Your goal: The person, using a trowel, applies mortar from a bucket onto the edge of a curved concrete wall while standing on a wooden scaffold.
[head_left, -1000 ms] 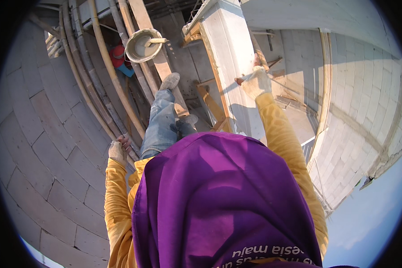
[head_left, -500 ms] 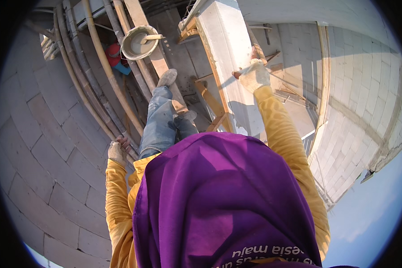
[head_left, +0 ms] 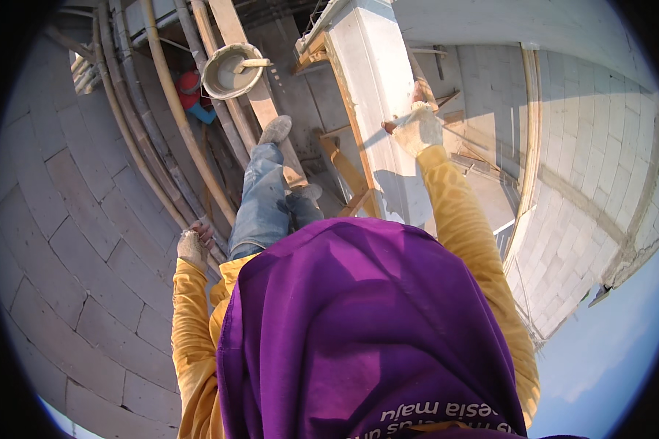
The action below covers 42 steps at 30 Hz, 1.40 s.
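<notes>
My left hand (head_left: 194, 246), in a dirty pale fingerless glove, is closed round a bamboo pole (head_left: 174, 208) beside the block wall at my left. My right hand (head_left: 419, 130), gloved the same way, rests at the right edge of a white plastered beam (head_left: 379, 88). Its thumb and a finger are spread apart, the thumb lying on the beam's face. The other fingers are partly hidden. A wooden strip (head_left: 422, 71) runs along that edge by the fingertips. Ahead of me, a mortar bucket (head_left: 218, 82) holds a trowel-like tool with a pale handle (head_left: 253, 64).
My shoe (head_left: 276, 129) stands on a narrow wooden plank (head_left: 260, 102), with a deep drop beside it. Below at the left, a person in a red helmet (head_left: 189, 82) is partly behind the poles. Block walls (head_left: 80, 241) rise on both sides; timber (head_left: 527, 146) stands at the right.
The view has shifted very slightly. My right thumb has moved a little along the beam's face, while my left hand keeps its hold on the pole.
</notes>
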### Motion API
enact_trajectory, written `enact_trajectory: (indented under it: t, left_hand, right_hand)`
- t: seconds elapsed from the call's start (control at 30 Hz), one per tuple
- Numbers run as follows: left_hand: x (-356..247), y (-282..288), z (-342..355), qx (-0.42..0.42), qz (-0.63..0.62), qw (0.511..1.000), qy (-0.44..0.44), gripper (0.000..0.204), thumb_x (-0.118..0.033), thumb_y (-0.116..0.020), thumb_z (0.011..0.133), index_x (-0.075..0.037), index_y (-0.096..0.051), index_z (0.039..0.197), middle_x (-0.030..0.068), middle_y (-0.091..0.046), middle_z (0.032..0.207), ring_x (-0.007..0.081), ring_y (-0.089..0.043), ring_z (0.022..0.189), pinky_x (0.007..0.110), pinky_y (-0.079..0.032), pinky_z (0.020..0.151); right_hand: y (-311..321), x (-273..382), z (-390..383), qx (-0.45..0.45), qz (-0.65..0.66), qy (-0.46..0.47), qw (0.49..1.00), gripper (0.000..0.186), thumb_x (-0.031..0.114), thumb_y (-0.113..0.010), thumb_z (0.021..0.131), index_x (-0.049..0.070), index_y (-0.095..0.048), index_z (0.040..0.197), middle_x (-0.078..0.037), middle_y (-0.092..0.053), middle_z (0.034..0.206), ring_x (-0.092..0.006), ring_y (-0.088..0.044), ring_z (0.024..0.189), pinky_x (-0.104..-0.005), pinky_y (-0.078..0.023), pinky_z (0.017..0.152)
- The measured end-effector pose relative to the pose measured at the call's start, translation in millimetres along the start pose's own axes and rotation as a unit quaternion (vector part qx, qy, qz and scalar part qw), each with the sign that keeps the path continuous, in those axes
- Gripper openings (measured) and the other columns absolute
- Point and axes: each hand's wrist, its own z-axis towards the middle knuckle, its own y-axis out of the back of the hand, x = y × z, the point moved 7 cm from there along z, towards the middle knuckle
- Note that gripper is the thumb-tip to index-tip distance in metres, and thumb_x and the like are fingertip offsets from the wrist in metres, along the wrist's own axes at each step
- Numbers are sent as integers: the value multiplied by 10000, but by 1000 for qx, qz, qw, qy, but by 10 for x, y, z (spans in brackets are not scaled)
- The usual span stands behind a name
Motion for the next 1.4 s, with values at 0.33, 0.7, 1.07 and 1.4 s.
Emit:
enact_trajectory:
  t: [0.33,0.7,1.07,1.4]
  left_hand:
    - [-54,-95,-59,-3,5,1000,-1,275,-326,-560,949,-147,-613,1151,88,-670,1129,253,-644,973,421,-504,808]
    - [-99,-122,8,11,11,1000,9,224,-332,-570,943,-171,-647,1078,38,-698,1028,227,-664,883,414,-512,735]
    - [-330,-580,-212,42,19,999,-13,209,-296,-473,995,-155,-625,1025,68,-679,1046,235,-655,902,402,-506,751]
    - [-393,-1150,-330,130,86,987,-45,293,-289,-531,975,-83,-586,1175,137,-641,1189,285,-641,1015,416,-503,806]
  right_hand:
    - [-11,-19,24,-13,-27,7,1000,1140,315,-820,719,22,-98,1551,-294,-545,1326,-377,-548,1243,-387,-439,1042]
    - [17,-22,2,14,-53,13,998,1137,410,-763,776,51,-22,1559,-271,-522,1367,-377,-553,1240,-408,-452,1025]
    - [-63,-391,-106,-17,23,58,998,813,355,-609,928,121,-154,1559,-289,-513,1361,-429,-520,1249,-454,-429,1037]
    - [-461,-1299,-902,26,55,35,998,677,248,-619,896,82,-347,1492,-233,-529,1364,-368,-546,1230,-412,-441,1031]
